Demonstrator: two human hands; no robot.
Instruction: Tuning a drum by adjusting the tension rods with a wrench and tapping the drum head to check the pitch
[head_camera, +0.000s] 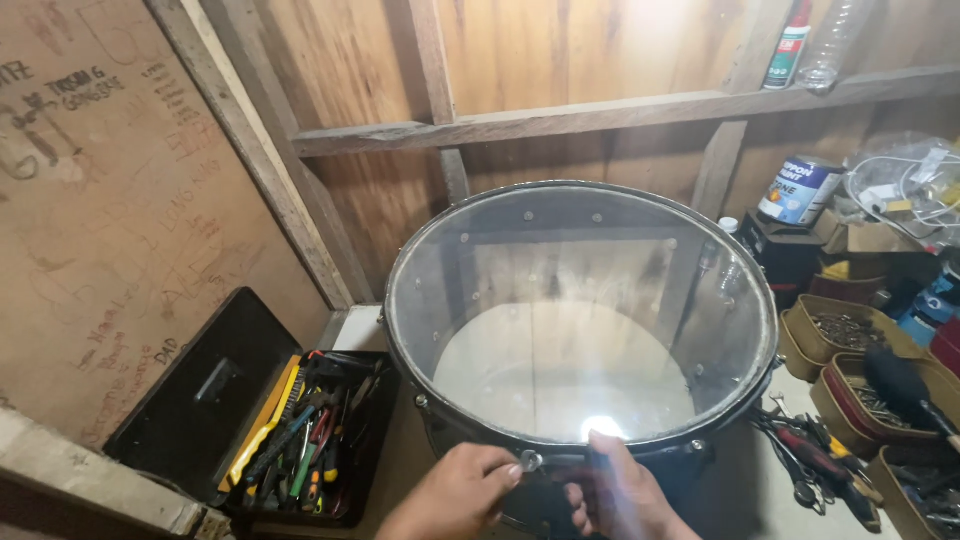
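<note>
Drum (580, 330) with a clear head and black hoop, standing on the desk (745, 495) directly ahead of both hands, its near rim right at the fingertips. Open black toolbox (290, 430) full of pliers and screwdrivers, off to the left of the left hand (455, 495). Trays of screws and small hardware (850, 335), well out to the right of the right hand (620, 495), with a paint can (797, 190) farther back beyond them. Loose pliers (810, 455) lying just right of the right hand.

Left hand closed narrowly, fingertips pinching a small metal tuning key (530, 461) at the hoop's near edge. Right hand curled around the hoop and shell just beside it, steadying; partly blurred, so exact finger placement hard to tell.

Judged from this: best done by seating the key squarely on the lug, turning in small even amounts, and bracing the shell firmly against rotation.
</note>
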